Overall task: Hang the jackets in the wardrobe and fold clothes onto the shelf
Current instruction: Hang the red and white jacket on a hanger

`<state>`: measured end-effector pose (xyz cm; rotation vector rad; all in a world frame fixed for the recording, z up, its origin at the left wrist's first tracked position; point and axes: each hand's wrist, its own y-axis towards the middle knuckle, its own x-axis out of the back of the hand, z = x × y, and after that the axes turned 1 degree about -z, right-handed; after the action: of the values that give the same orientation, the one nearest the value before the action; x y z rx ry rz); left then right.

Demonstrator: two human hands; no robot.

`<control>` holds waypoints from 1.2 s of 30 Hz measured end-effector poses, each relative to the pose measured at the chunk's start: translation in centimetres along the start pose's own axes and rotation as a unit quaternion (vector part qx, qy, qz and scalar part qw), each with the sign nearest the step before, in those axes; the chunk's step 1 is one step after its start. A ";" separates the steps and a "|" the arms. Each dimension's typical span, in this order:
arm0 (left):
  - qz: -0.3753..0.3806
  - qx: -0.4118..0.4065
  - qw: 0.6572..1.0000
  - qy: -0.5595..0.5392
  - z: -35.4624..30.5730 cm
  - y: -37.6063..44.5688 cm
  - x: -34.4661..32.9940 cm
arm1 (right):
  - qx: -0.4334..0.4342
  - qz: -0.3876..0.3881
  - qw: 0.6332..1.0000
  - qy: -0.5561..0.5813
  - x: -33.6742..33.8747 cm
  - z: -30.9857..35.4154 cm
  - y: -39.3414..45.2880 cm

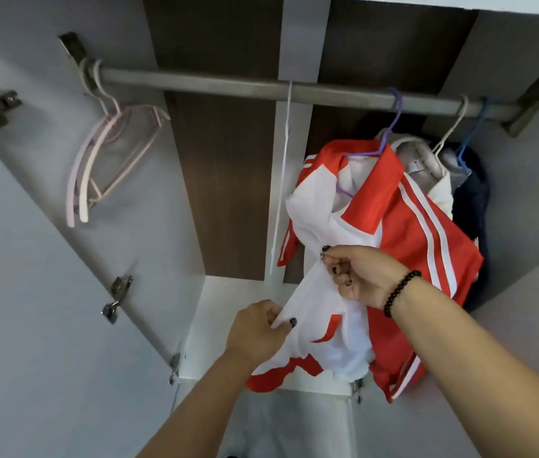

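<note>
A red and white jacket (406,233) with white stripes hangs on a purple hanger (390,130) from the grey wardrobe rail (228,85). My right hand (360,276) pinches the white front edge of the jacket near its middle. Lower down, my left hand (258,332) pinches the same white front panel near the hem. Behind the jacket hang a white garment (426,166) on a white hanger and a dark blue garment (473,206) on a blue hanger.
Several empty pink and white hangers (102,160) hang at the rail's left end. A thin white hanger (281,180) dangles mid-rail. The white wardrobe floor (221,312) lies below, the open door (30,292) stands at left.
</note>
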<state>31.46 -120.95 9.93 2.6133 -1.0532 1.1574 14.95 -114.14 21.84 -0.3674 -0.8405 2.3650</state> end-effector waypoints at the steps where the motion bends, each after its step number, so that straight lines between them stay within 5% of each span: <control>1: -0.009 -0.034 0.999 -0.027 -1.4 0.7 0.4 | 0.001 -0.001 1.000 -0.016 0.0 0.2 0.1; 6: -0.047 -0.150 0.984 -0.083 -6.0 3.3 2.2 | -0.009 0.017 0.993 -0.112 0.0 -0.1 0.2; 12: -0.028 -0.151 0.988 -0.011 -5.2 4.7 1.3 | -0.014 -0.041 0.996 -0.076 0.2 -0.3 0.5; 24: 0.047 0.011 0.991 -0.127 -0.5 5.0 -0.6 | 0.029 -0.079 0.996 0.041 1.3 3.9 -0.3; 29: 0.127 0.077 0.957 -0.249 -2.4 5.5 0.4 | 0.052 -0.090 0.988 0.115 0.6 3.4 -0.4; 33: 0.142 -0.005 0.907 -0.397 -6.1 6.3 2.5 | 0.030 -0.077 0.989 0.125 -0.1 2.1 -0.3; 36: 0.104 -0.118 0.929 -0.334 -7.9 7.6 3.2 | 0.018 -0.061 0.992 0.111 -1.0 1.2 -0.1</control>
<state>23.28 -125.76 16.31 2.7862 -1.4890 0.0981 15.30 -115.27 22.91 -0.5371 -0.6938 2.1755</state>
